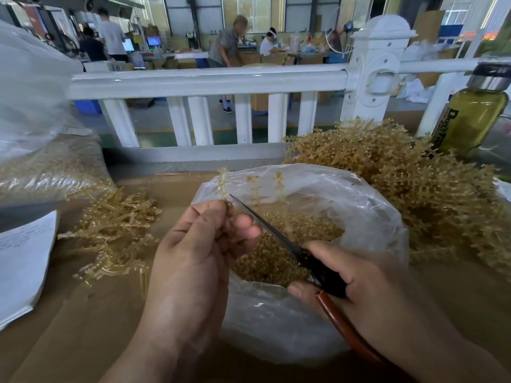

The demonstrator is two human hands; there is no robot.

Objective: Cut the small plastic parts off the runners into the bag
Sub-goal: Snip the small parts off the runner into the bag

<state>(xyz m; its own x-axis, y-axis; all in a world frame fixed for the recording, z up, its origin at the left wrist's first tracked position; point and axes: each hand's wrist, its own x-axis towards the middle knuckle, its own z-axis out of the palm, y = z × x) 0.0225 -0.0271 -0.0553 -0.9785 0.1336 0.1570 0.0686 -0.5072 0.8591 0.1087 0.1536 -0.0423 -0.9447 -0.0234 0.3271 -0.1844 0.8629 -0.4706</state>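
right hand (367, 288) sits lowest in view, fingers curled round the dark handles of the scissors (318, 272), with a red-brown handle running back under the palm. the blades look nearly together and point up and left, the tip just beside the left fingertips. left hand (193, 261) pinches the stem of a runner (223, 183) between thumb and fingers. its branches stand up past the fingers with small tan parts on them.

both hands hover over the open mouth of the clear plastic bag (276, 327), which lies on the cardboard-covered table (83, 313) and holds a bed of cut parts (276, 261).

the step in hand looks like mid-runner snipping. the next move calls for parting the blades, setting them where a part meets its branch, and keeping the runner over the bag's mouth so the part drops in.

further out, a small heap of runners (116, 225) and some sheets of paper (25, 258) lie to the left. a much larger heap of runners (414, 194) rises on the right. beyond stand a big filled bag (49, 167), a green bottle (470, 114) and a white railing (207, 78), with people working in the hall behind.
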